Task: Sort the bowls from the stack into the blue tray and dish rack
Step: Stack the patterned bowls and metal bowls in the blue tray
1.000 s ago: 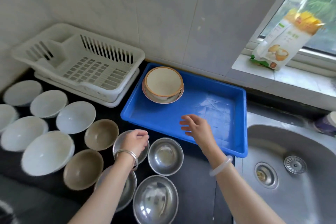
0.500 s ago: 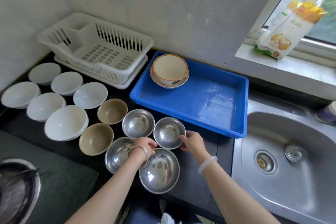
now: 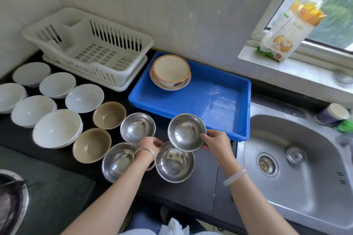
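Observation:
My right hand (image 3: 215,142) grips the right rim of a small steel bowl (image 3: 186,131), which is lifted off the counter just in front of the blue tray (image 3: 219,101). My left hand (image 3: 150,144) sits at that bowl's left side with curled fingers; whether it touches the rim is unclear. Three more steel bowls (image 3: 137,127) (image 3: 118,161) (image 3: 174,164) rest on the dark counter. Two cream bowls with orange rims (image 3: 170,71) are stacked in the tray's far left corner. The white dish rack (image 3: 89,47) stands empty at the back left.
Several white bowls (image 3: 57,128) and two tan bowls (image 3: 108,114) (image 3: 91,145) are spread over the left counter. A steel sink (image 3: 298,160) lies to the right. A food bag (image 3: 286,30) leans on the window sill, and a cup (image 3: 332,113) stands beside the sink.
My right hand came back from the tray to the steel bowls, took the small right-hand one by its rim and lifted it towards the tray. My left hand moved alongside it.

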The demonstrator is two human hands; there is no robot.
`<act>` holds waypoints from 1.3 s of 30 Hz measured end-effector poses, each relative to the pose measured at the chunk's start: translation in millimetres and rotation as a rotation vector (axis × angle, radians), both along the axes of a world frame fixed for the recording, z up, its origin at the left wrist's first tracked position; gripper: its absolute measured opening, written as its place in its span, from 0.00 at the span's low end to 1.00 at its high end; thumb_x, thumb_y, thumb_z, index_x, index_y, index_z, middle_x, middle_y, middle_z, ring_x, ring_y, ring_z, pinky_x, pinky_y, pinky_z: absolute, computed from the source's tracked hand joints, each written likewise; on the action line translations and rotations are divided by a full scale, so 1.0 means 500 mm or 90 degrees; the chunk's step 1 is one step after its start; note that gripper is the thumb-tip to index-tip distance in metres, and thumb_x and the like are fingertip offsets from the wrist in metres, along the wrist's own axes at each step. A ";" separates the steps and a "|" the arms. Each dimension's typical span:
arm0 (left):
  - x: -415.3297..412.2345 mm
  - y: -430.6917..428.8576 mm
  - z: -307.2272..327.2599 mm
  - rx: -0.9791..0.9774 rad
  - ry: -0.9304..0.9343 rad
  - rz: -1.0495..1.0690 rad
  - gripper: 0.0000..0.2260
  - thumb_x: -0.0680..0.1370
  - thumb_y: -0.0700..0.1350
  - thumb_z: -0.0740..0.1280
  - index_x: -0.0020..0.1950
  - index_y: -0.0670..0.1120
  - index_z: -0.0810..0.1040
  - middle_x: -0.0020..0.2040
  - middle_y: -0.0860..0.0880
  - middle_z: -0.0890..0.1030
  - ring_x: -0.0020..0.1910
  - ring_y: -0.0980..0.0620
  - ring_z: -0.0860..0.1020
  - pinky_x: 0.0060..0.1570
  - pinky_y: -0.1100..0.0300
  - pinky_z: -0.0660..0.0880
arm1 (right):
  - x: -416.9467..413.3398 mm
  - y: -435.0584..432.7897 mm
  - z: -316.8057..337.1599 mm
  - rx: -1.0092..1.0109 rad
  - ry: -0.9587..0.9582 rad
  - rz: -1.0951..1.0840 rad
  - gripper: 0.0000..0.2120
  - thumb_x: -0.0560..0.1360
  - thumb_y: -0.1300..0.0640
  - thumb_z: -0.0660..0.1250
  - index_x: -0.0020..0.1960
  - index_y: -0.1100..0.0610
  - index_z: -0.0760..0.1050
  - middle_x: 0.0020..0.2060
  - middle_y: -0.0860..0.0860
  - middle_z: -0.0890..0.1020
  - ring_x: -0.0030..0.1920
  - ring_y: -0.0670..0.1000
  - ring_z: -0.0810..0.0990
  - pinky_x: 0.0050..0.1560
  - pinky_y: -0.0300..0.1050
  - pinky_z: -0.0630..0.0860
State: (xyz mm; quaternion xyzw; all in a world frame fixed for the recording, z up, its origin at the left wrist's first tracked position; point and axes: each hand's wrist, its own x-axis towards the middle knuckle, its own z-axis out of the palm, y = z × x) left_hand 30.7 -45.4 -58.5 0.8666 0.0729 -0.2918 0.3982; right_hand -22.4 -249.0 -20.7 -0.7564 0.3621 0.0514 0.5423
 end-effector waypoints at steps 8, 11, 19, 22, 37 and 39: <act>0.008 -0.042 -0.010 -0.226 0.134 0.192 0.10 0.72 0.30 0.67 0.52 0.36 0.79 0.48 0.40 0.81 0.49 0.43 0.79 0.52 0.51 0.78 | -0.053 -0.014 -0.017 -0.092 0.046 -0.015 0.05 0.71 0.57 0.71 0.36 0.54 0.81 0.33 0.48 0.84 0.34 0.46 0.84 0.47 0.49 0.82; 0.003 -0.038 -0.004 -0.299 0.175 0.240 0.12 0.75 0.32 0.65 0.57 0.36 0.77 0.50 0.41 0.79 0.48 0.47 0.78 0.47 0.57 0.77 | -0.065 -0.006 -0.025 -0.118 0.058 -0.014 0.05 0.71 0.56 0.70 0.35 0.52 0.80 0.32 0.47 0.84 0.36 0.47 0.84 0.46 0.49 0.82; -0.011 -0.036 0.003 -0.334 0.256 0.176 0.16 0.77 0.34 0.63 0.65 0.39 0.71 0.49 0.43 0.78 0.41 0.50 0.77 0.44 0.56 0.77 | -0.078 0.024 -0.056 -0.148 0.070 -0.025 0.05 0.70 0.56 0.70 0.35 0.53 0.78 0.34 0.48 0.83 0.38 0.51 0.84 0.42 0.45 0.79; -0.009 -0.033 -0.003 -0.338 0.264 0.161 0.16 0.77 0.33 0.62 0.65 0.39 0.71 0.47 0.43 0.79 0.43 0.48 0.77 0.45 0.55 0.77 | -0.082 0.025 -0.068 -0.165 0.077 -0.048 0.05 0.70 0.56 0.71 0.36 0.53 0.77 0.33 0.47 0.81 0.37 0.49 0.81 0.35 0.40 0.75; 0.017 -0.026 -0.001 -0.366 0.341 0.069 0.17 0.79 0.36 0.60 0.68 0.42 0.69 0.55 0.42 0.78 0.50 0.47 0.77 0.41 0.60 0.77 | -0.091 0.048 -0.101 0.123 0.057 -0.233 0.04 0.74 0.54 0.71 0.46 0.53 0.81 0.48 0.57 0.83 0.44 0.56 0.85 0.35 0.43 0.82; 0.016 -0.028 0.006 -0.363 0.342 0.060 0.18 0.79 0.35 0.59 0.69 0.42 0.68 0.60 0.40 0.77 0.53 0.47 0.76 0.42 0.61 0.76 | -0.090 0.049 -0.100 0.117 0.056 -0.235 0.04 0.73 0.53 0.71 0.45 0.53 0.81 0.47 0.58 0.84 0.43 0.56 0.85 0.34 0.44 0.82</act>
